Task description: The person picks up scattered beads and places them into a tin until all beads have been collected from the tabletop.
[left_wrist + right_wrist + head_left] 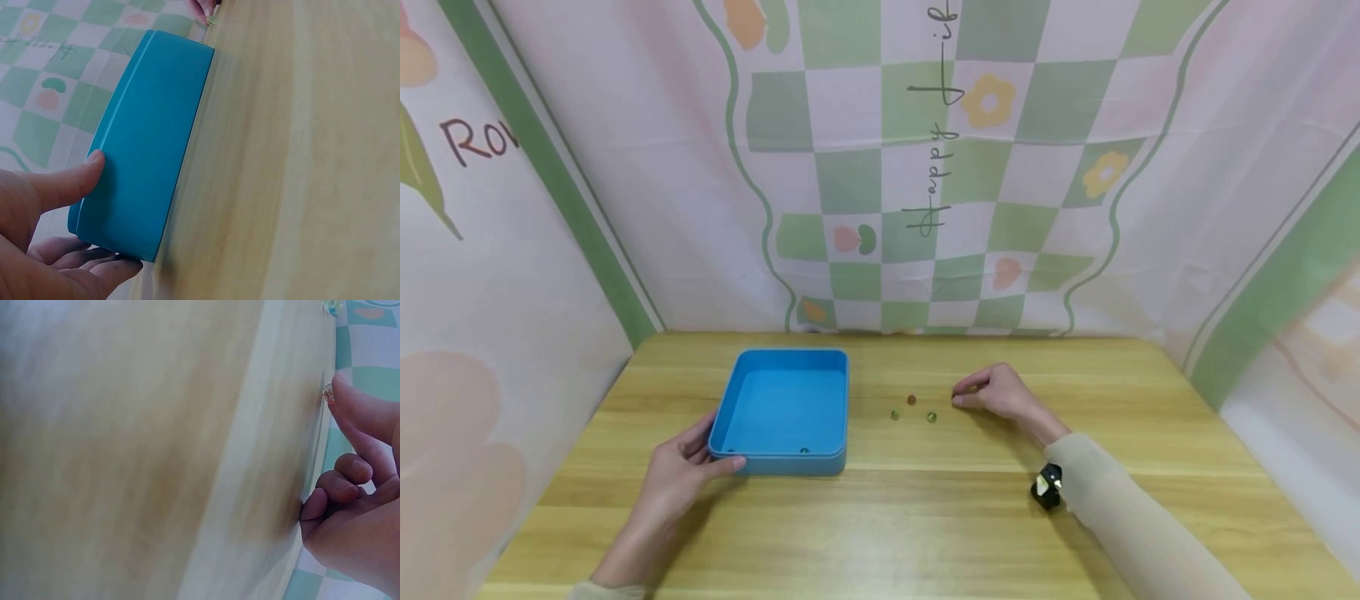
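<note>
A blue square open box (786, 465) stands left of centre on the table. My left hand (677, 471) grips its front left corner, thumb on the front wall and the other fingers at the side. In the left wrist view, those fingers (115, 270) reach the box's lower edge. Inside, two small dark marbles (804, 451) show just behind the front wall. My right hand (1003, 393), right of the box, pinches a small glass marble (329, 394) at the thumb and finger tips. Its other fingers are curled.
Between box and right hand lie a reddish-brown marble (912, 400) and two greenish marbles, one left (894, 415) and one right (932, 417). A black device (1047, 487) sits at the right wrist. Behind the wooden table (880, 533) hangs a checked curtain (910, 183).
</note>
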Demonstrator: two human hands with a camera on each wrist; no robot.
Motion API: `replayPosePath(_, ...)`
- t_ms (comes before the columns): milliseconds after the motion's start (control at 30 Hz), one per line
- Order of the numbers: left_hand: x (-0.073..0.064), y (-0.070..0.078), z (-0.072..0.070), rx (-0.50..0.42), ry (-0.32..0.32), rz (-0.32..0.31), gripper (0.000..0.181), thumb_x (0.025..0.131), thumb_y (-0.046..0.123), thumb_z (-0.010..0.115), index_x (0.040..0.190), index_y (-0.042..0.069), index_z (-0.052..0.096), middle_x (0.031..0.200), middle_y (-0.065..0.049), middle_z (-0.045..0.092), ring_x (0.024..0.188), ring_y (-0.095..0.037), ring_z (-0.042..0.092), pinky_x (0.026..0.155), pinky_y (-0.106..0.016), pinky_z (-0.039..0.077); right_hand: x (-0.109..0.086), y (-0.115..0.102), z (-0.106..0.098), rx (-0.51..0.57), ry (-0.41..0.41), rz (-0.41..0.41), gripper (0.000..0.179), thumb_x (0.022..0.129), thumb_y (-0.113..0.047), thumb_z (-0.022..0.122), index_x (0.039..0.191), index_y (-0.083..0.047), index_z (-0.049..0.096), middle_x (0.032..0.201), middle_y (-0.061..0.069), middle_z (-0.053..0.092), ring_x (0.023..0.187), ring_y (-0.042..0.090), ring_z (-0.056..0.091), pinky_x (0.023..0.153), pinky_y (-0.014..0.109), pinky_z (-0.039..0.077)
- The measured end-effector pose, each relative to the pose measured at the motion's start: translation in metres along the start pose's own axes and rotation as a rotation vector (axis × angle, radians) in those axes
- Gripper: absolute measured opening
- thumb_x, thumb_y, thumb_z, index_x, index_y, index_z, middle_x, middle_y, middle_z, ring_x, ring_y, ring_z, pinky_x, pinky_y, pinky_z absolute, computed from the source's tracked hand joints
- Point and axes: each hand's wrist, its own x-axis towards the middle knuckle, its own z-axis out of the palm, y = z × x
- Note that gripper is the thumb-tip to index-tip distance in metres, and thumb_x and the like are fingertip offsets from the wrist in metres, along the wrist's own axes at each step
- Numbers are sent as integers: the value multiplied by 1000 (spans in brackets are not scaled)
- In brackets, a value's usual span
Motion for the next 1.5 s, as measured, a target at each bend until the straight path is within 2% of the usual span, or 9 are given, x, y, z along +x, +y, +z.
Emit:
replayPosePath(200, 2, -2, 0, 5, 3, -4, 96, 89, 18, 88, 165, 3, 30, 167, -25, 29, 150, -44, 35, 114, -45, 43, 1, 2, -1, 10, 10, -2, 22, 91, -15, 85, 109, -1, 82, 113, 15, 78, 117, 39, 67, 106, 56, 51)
replayPosePath(367, 3, -3, 0, 5, 5, -8, 96, 89, 18, 88, 165, 3, 30, 167, -24, 28, 151, -44, 34, 114, -45, 43, 0, 3, -5, 38, 17, 9, 25, 92, -15, 84, 112, 0, 80, 120, 18, 75, 122, 41, 63, 107, 57, 50)
replayPosePath(533, 2, -3, 0, 5, 4, -11, 96, 90, 18, 88, 165, 4, 30, 167, -24, 28, 151, -43, 34, 115, -45, 42, -1, 2, -7, 52, 20, 33, 27, 92, -19, 84, 113, -3, 81, 126, 19, 73, 124, 38, 61, 103, 51, 50)
replayPosePath(733, 1, -1, 0, -12, 3, -21, 96, 90, 17, 88, 165, 4, 30, 168, -24, 28, 151, -44, 33, 116, -47, 41, -1, -8, -8, 51, 20, 58, 29, 93, -25, 83, 115, -7, 81, 132, 18, 69, 113, 29, 57, 96, 41, 47)
replayPosePath(833, 0, -1, 0, -8, 6, -22, 96, 90, 17, 88, 165, 4, 30, 167, -24, 28, 151, -44, 33, 116, -47, 41, 0, -12, -8, 48, 18, 51, 29, 93, -26, 83, 116, -8, 81, 127, 18, 70, 110, 29, 57, 94, 41, 47)
replayPosePath(1033, 0, 0, 0, 0, 6, -23, 95, 90, 17, 88, 165, 4, 31, 167, -23, 29, 151, -43, 34, 116, -46, 41, 1, -19, -7, 82, 12, 47, 29, 94, -26, 82, 116, -8, 81, 133, 20, 68, 122, 34, 57, 102, 49, 47)
replayPosePath(1067, 0, -1, 0, 0, 7, -23, 95, 90, 17, 88, 165, 4, 31, 167, -23, 29, 151, -43, 34, 116, -46, 41, 2, -20, -7, 90, 14, 48, 28, 94, -26, 82, 116, -9, 81, 138, 19, 66, 127, 35, 56, 106, 52, 46)
replayPosePath(1200, 1, -1, 0, 2, 4, -17, 95, 90, 17, 88, 165, 3, 30, 167, -24, 29, 151, -43, 35, 115, -45, 42, 2, -25, -5, 123, 2, 43, 31, 93, -26, 82, 117, -7, 81, 143, 21, 62, 138, 42, 50, 117, 61, 39)
replayPosePath(1500, 1, -1, 0, 7, 5, -7, 95, 90, 17, 88, 164, 3, 31, 167, -24, 30, 150, -43, 35, 113, -45, 43, 5, -35, 1, 156, -5, 33, 32, 92, -27, 84, 117, -7, 81, 145, 23, 61, 142, 45, 45, 121, 63, 34)
